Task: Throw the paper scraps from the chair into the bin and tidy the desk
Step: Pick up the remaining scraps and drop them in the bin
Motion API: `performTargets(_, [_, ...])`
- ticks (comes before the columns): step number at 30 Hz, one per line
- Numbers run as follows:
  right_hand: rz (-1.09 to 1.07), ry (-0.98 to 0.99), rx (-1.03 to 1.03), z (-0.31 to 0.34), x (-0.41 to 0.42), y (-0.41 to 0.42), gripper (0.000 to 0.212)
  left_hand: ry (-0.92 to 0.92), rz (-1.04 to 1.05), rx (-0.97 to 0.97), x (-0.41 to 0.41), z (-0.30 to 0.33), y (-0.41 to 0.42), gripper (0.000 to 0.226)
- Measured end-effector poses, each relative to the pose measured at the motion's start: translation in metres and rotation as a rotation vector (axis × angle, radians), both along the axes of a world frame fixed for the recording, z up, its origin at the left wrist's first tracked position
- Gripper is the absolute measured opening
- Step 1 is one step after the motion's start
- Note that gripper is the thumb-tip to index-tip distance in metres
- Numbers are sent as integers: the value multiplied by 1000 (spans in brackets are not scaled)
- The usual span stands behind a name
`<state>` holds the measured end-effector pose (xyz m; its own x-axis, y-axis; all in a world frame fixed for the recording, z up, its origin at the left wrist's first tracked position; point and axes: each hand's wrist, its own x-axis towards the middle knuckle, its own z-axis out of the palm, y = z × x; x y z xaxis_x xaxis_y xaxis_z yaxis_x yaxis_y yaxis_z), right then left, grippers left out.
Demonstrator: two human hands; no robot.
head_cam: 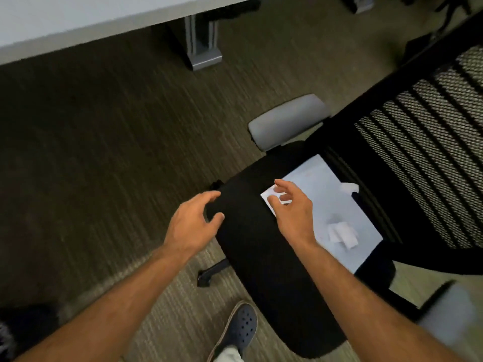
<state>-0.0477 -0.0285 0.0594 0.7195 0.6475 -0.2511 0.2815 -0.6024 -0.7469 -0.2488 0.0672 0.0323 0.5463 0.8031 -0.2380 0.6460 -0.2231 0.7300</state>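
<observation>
While the right hand (291, 207) reaches over the near corner of a white sheet (337, 205) lying on the chair seat (261, 244), its fingers are spread and loosely bent, and the thumb and forefinger seem to nip a small white paper scrap (286, 201); the picture is blurred there, so whether the scrap is truly pinched or merely lies under the fingertips cannot be told for sure. The left hand (193, 223) hangs at the front left edge of the black seat, fingers relaxed and slightly curled, holding nothing; whether it touches the seat edge is not clear.

On the white sheet, to the right of the right hand, lies a crumpled white scrap (342, 233), and another small torn piece (349, 188) sits at the sheet's far edge, close to the foot of the mesh backrest (418, 152). The sheet itself lies flat on the back part of the seat, just beside the backrest.

A grey armrest pad (287, 121) stands out beyond the seat on its far side. One black leg of the chair base (211, 273) shows under the seat on the striped carpet (104, 152). Along the top left runs the pale edge of a desk (78, 22), with a grey desk leg (201, 43) beneath it. At the bottom, a dark perforated clog (239, 330) rests on the carpet near the front of the seat.
</observation>
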Motion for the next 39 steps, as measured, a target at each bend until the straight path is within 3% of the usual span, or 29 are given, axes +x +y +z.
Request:
performTargets(5, [-182, -61, -125, -14, 108, -70, 23, -27, -148, -14, 105, 4, -37, 50])
performTargets(10, [-228, -59, -556, -46, 162, -133, 70, -45, -256, -51, 180, -15, -66, 46])
performTargets(12, [-177, 7, -564, -57, 163, -148, 88, -25, -316, -32, 208, -21, -71, 46])
performTargets(15, [-105, 15, -513, -72, 155, -157, 100, 5, -406, 29, 249, -29, -74, 45])
performTargets(23, [-29, -158, -517, -95, 168, -164, 79, 48, -521, 123, 354, -47, -84, 41])
performTargets(29, [8, -95, -447, -103, 176, -171, 52, 137, -512, 105, 390, -68, -89, 50])
performTargets(35, [-20, -38, -411, -110, 178, -173, 53, 181, -312, 53, 414, -82, -98, 34])
performTargets(39, [59, -62, -443, -108, 176, -175, 71, 204, -361, 142, 415, -83, -108, 15])
